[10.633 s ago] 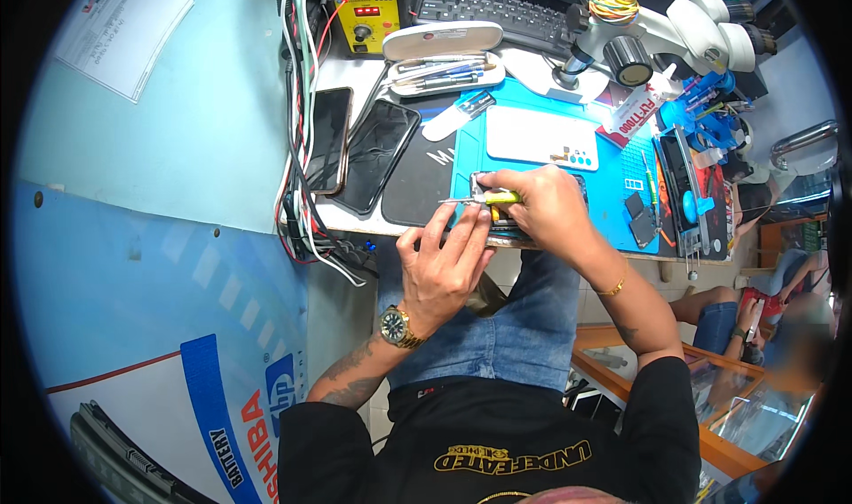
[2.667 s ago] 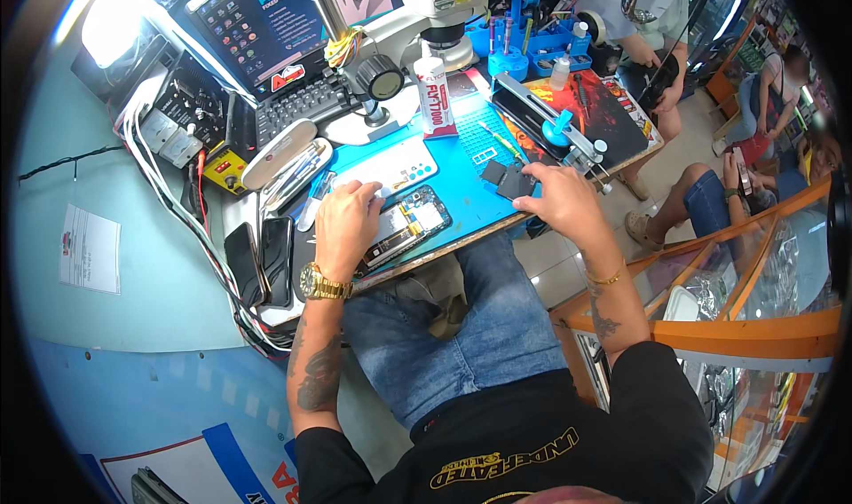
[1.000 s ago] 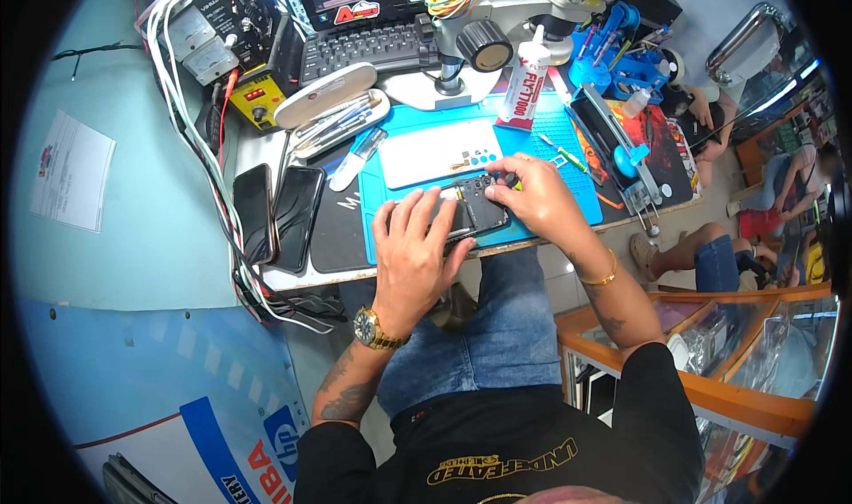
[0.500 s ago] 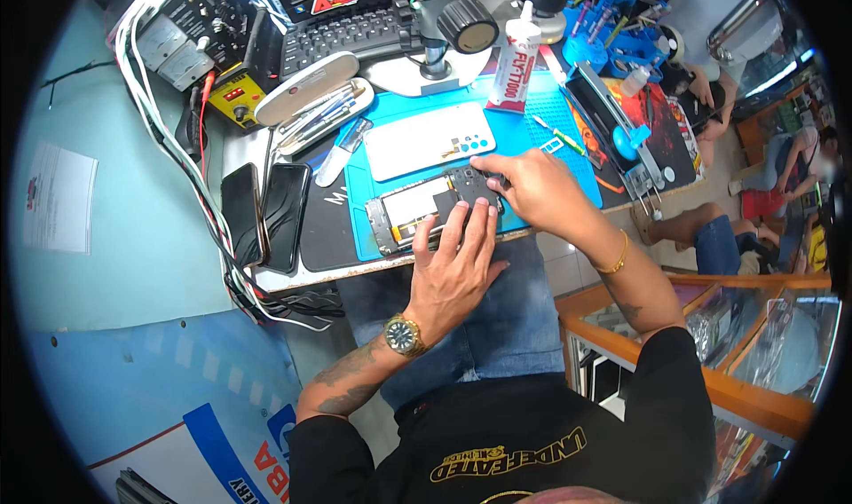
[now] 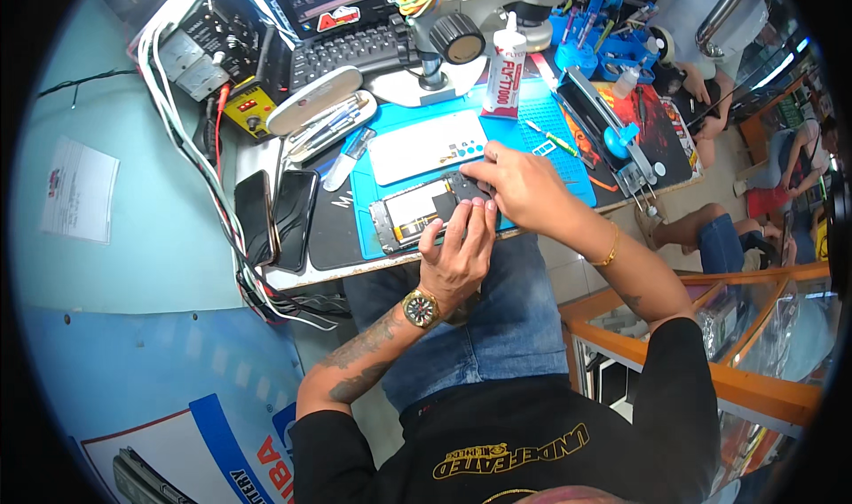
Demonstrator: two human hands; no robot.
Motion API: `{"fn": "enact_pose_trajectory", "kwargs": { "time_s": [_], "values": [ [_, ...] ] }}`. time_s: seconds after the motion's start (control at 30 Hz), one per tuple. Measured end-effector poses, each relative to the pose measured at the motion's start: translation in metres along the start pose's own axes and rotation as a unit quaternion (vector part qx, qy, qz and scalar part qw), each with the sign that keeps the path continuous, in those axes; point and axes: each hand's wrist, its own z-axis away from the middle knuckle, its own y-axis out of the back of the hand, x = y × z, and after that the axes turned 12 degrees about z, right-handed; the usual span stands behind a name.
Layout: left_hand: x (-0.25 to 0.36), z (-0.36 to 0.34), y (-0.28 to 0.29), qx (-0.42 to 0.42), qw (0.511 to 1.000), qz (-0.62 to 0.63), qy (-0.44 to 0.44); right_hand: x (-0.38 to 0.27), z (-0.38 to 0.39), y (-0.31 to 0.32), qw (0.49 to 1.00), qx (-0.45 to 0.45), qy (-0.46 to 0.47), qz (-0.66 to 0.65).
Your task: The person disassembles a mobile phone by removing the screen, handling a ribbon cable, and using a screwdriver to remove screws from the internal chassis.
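An opened smartphone (image 5: 413, 208), its back off and its battery and dark inner parts showing, lies tilted at the front edge of the blue work mat (image 5: 366, 224). The fingers of my left hand (image 5: 457, 260) press over its near edge, the thumb hidden. At its upper right end my right hand (image 5: 530, 187) has curled fingers pinching the dark frame; whether a small part is between the fingertips cannot be made out. Just beyond lies a white phone back cover (image 5: 426, 146) with camera holes, and a red and white glue tube (image 5: 504, 74) stands past it.
An open case of tools (image 5: 333, 122) and two dark phones (image 5: 295, 220) sit at left. A power supply (image 5: 244, 109), keyboard (image 5: 346, 56) and microscope stand (image 5: 430, 78) are behind. Right of the mat are a phone clamp holder (image 5: 612, 131), tweezers (image 5: 555, 138) and a blue tool rack (image 5: 581, 56).
My left hand has shifted slightly up and right, its thumb now out of sight. My right fingers have curled in closer on the phone's end. The whole view has moved slightly.
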Motion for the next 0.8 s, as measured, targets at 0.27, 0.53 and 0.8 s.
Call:
{"fn": "enact_pose_trajectory", "kwargs": {
  "time_s": [0.27,0.53,0.8],
  "values": [
    [-0.004,0.0,-0.002,-0.022,0.998,0.066,-0.008,-0.01,-0.005,-0.013,0.991,0.055,0.075,0.099],
    [-0.025,-0.025,0.035,-0.097,0.95,0.276,0.107,0.018,0.005,-0.009,0.999,0.034,-0.02,0.008],
    [-0.071,-0.046,0.032,-0.214,0.935,0.27,0.078,0.011,0.004,-0.002,0.998,-0.013,-0.047,-0.032]
  ]
}}
